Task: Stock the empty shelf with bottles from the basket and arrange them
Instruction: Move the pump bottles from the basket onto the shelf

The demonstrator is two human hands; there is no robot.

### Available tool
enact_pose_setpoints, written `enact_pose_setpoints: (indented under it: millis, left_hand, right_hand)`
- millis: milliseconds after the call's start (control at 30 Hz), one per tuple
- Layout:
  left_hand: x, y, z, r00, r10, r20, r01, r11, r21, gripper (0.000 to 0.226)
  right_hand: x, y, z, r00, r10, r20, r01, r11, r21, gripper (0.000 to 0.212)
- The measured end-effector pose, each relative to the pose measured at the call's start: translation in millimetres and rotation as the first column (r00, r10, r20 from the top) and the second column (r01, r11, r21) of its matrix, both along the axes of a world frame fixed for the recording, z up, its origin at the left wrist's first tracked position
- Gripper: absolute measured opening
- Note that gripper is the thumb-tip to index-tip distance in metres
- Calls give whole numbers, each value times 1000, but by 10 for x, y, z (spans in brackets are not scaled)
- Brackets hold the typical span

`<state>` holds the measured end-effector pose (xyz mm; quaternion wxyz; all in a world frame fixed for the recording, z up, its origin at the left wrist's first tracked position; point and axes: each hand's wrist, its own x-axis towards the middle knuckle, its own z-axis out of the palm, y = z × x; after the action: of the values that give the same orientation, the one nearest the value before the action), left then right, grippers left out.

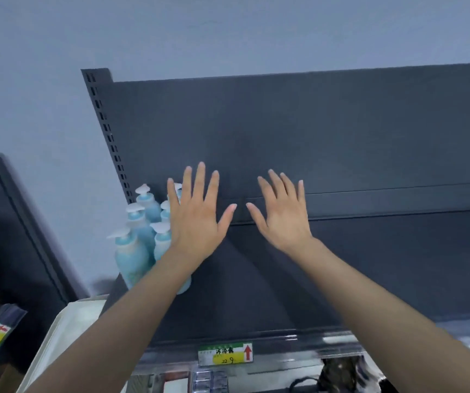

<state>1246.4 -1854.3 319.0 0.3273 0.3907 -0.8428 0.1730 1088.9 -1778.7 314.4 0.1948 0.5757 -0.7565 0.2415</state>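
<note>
Pale blue bottles (pixel 133 251) with white pump tops stand upright and close together at the left end of the dark shelf (pixel 384 265), a little left of the middle of the frame. The left hand (pixel 197 222) is just to the right of them and covers part of the group; whether it touches a bottle I cannot tell. Its fingers are straight and spread wide, holding nothing. The right hand (pixel 282 217) is further right, well apart from the bottles, also flat and spread, with nothing in it. At the lower middle, a green and yellow price tag (pixel 225 353) sits on the shelf's front edge.
</note>
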Motion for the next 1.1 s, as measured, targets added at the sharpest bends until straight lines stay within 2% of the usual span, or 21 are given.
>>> enact_pose_setpoints:
  millis: [133,267,533,700,900,1100]
  left_hand:
    - [-597,240,1,996,-77,44,76,997,30,67]
    - [-1213,673,3,974,-223,48,222,975,22,67]
    - [-2323,1916,-86,903,-429,38,426,903,54,67]
    - [-2871,2769,-185,860,-506,65,501,861,81,67]
    - [-3512,3736,-407,774,-625,102,619,780,90,67]
    - [-4112,4538,-672,654,-738,163,730,673,117,66]
  right_hand:
    - [-455,443,82,985,-150,-86,153,988,34,64]
    - [-911,1025,83,951,-287,-111,294,955,47,64]
    - [-1727,2430,-6,866,-492,-95,497,867,41,64]
    - [-2122,3330,-108,831,-553,-60,556,830,56,65]
    - [-2541,4388,-317,773,-634,-13,633,770,82,69]
    - [-2956,5259,-619,673,-739,32,728,669,147,69]
